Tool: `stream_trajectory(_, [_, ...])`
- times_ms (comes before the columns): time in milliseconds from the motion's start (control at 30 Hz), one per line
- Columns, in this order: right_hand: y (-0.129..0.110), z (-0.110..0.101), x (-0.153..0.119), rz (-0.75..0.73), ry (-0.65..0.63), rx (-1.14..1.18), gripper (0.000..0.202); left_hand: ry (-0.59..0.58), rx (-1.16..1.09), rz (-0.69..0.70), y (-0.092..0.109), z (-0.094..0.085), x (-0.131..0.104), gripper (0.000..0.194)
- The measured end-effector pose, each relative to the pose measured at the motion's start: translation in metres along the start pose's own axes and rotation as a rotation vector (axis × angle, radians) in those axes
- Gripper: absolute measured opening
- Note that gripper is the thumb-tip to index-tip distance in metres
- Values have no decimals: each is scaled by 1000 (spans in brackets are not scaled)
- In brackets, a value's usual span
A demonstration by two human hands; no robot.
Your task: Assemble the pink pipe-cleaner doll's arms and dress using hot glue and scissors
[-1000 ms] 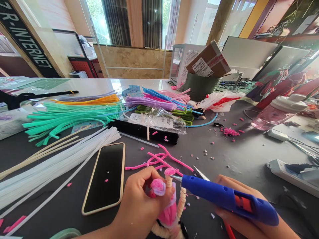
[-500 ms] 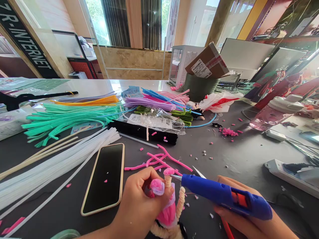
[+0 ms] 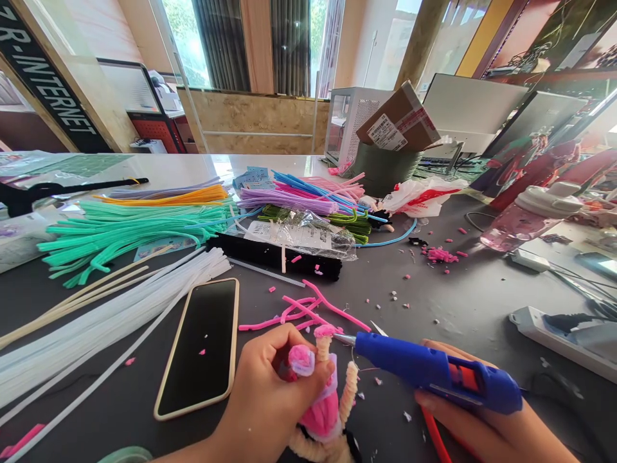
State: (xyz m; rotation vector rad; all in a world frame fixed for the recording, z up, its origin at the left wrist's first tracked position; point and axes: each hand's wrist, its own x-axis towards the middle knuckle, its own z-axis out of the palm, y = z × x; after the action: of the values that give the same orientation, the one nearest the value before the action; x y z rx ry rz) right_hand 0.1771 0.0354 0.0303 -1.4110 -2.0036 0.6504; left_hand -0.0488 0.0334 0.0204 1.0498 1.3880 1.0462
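Note:
My left hand (image 3: 277, 386) is closed around a small pipe-cleaner doll (image 3: 324, 415) with a pink and lilac body and beige limbs. A pink-tipped beige piece of it sticks up past my thumb, and a pink and lilac roll shows beside my fingers. My right hand (image 3: 486, 399) grips a blue hot glue gun (image 3: 434, 373), whose metal nozzle points left, close to the pink tip. Whether nozzle and tip touch, I cannot tell. A red handle (image 3: 435, 437) shows below my right hand. Cut pink pipe cleaners (image 3: 308, 308) lie just beyond the doll.
A phone (image 3: 198, 347) lies left of my hands, beside white pipe cleaners (image 3: 116, 328). Green pipe cleaners (image 3: 135, 225) and a plastic-wrapped pack (image 3: 303, 235) lie farther back. Pink scraps (image 3: 439, 255), a power strip (image 3: 559, 334) and a pink bottle (image 3: 525, 222) are at right.
The glue gun's nozzle has shifted slightly right, off the doll's pink tip. My left hand still holds the doll in nearly the same place.

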Motion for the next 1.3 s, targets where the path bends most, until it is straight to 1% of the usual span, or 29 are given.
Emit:
stream_trajectory(100, [5,5,-2,10,9,25,33,-2,2,10,-2,-1,0,28])
stream_trajectory(200, [7,8,-4,37,15,48,31,-8,-14,25,-1,-1,1,26])
stream_trajectory(333, [1,4,-2,67,-4,95,26,-26,-61,11,1,0,2,22])
stream_trajectory(467, [-4,0,-1,106,-3,134,27,-51,-96,-32,3,0,1,19])
stream_trajectory(567, [-2,3,-5,168,41,146,31,-58,-123,-59,6,0,1,18])
stream_trajectory(700, [10,11,-13,277,171,256,34,-105,-168,-93,10,0,2,19])
stream_trajectory(767, [15,15,-16,307,203,292,35,-120,-190,-97,11,0,2,18])
stream_trajectory(867, [17,16,-16,317,213,279,37,-112,-207,-108,9,0,2,19])
stream_trajectory(967, [13,14,-14,296,226,285,40,-109,-222,-139,6,0,2,21])
stream_trajectory(1100, [6,12,-11,276,183,240,35,-129,-249,-164,9,1,2,20])
stream_trajectory(1200, [5,12,-11,309,192,268,34,-141,-270,-168,12,1,2,17])
stream_trajectory(1300, [8,13,-14,366,198,327,35,-147,-305,-185,11,1,2,16])
